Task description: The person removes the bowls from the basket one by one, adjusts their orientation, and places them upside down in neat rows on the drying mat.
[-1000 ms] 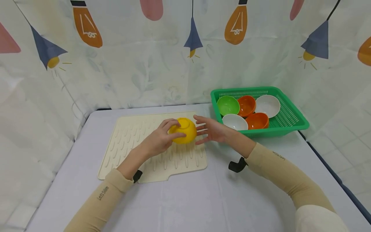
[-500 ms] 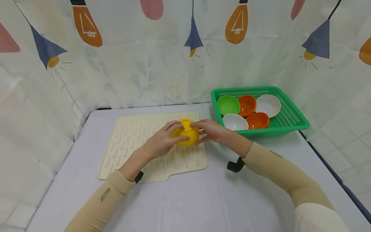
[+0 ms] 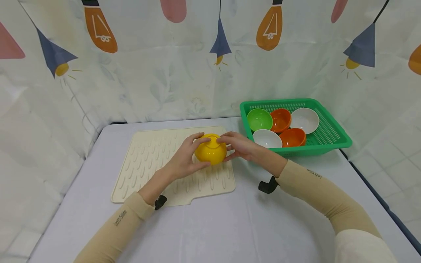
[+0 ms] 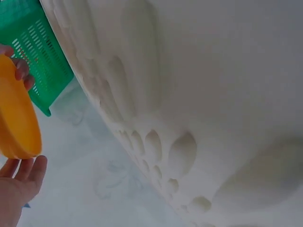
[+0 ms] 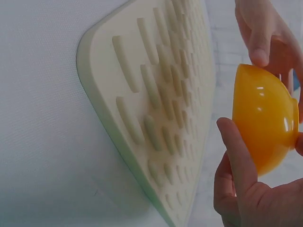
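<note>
A yellow bowl [image 3: 212, 153] is held upside down above the cream ridged drying mat [image 3: 148, 160], its foot ring uppermost. My left hand [image 3: 184, 157] holds it from the left, fingertips up by the foot ring and thumb low near the rim. From the other side my right hand [image 3: 241, 146] grips it, with fingertips at the foot ring and other fingers along the side. In the right wrist view the bowl [image 5: 262, 123] hangs between both hands, its open side toward the mat [image 5: 156, 94]. The left wrist view shows the bowl [image 4: 19, 118] only partly.
A green basket [image 3: 329, 146] stands at the back right. In it lie a light green bowl [image 3: 260, 119], two orange bowls [image 3: 292, 137] and two white bowls [image 3: 305, 120]. A printed curtain [image 3: 184, 73] hangs behind the white-covered table [image 3: 223, 226].
My right hand, apart with fingers spread a second ago, has come onto the yellow bowl. The bowl moved slightly right, and my left thumb slid down toward its rim.
</note>
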`<state>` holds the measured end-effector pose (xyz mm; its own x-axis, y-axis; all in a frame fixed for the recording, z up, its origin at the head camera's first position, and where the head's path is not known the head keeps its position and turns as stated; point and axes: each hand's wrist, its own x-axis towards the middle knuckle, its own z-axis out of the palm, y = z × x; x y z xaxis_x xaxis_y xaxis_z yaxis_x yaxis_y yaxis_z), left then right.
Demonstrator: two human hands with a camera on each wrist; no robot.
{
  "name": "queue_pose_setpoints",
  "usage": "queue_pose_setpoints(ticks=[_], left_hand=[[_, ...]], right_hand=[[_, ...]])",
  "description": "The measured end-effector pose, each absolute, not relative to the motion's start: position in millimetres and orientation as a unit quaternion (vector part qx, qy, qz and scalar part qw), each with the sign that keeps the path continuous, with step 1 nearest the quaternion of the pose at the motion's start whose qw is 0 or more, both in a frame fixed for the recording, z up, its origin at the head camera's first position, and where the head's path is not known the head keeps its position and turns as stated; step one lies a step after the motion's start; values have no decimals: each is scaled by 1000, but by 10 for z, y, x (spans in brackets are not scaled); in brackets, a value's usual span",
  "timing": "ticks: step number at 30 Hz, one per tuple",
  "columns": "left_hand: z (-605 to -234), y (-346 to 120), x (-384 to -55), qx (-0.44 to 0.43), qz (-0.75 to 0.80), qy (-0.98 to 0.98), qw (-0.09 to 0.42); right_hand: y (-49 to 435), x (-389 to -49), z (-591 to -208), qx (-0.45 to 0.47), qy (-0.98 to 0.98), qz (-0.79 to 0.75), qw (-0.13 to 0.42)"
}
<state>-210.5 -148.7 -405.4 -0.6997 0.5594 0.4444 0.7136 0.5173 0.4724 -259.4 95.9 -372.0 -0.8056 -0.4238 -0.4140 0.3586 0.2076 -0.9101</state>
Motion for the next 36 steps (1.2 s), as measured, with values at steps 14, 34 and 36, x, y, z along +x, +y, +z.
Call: queue_pose_setpoints(ticks=[14, 34, 36], left_hand=[[-4133, -1468, -2136, -337, -346, -867, 125], [-4047, -1536, -2199, -307, -374, -862, 150], [-4040, -1550, -2205, -303, -370, -866, 146]], right_hand=[[931, -2567, -3695, -55, 733, -608, 299], [963, -2518, -3698, -388, 855, -340, 47], [952, -2519, -3701, -411, 847, -336, 33]])
